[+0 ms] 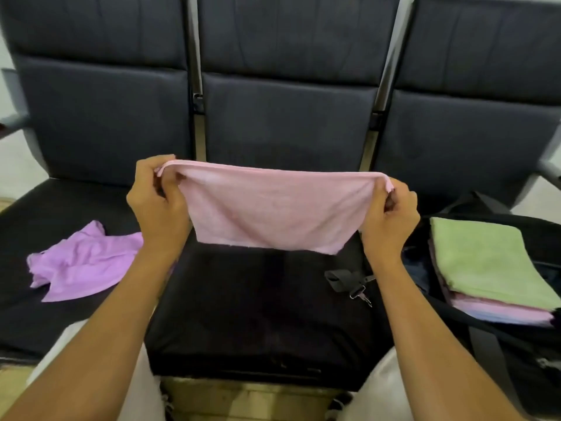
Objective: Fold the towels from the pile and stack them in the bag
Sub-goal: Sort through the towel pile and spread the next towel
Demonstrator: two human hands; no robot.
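1. On the left seat of the bench [91,323], a crumpled purple towel [82,262] lies loose.
2. Above the middle seat, the left hand [158,205] has its grip pinched on one top corner of a pink towel [273,214], held up and hanging doubled.
3. The right hand [391,220] pinches the other corner.
4. At right, the open black bag [516,360] holds a stack of folded towels [488,268], green on top.

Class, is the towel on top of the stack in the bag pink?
No, the top towel in the bag is green; pink ones lie beneath it.
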